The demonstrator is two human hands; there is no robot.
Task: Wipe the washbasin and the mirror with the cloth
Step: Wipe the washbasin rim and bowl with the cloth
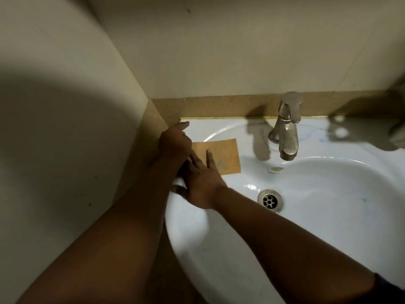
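Left of centre, the left hand (175, 143) rests at the flat orange rectangular cloth's (221, 156) left edge, forefinger extended, other fingers unclear; the right hand (201, 183) presses straight, spread fingers on the cloth, which lies on the white ceramic washbasin's (219, 249) rim; right of it stands a dull metal tap (287, 132); below, a steel drain (270, 200).
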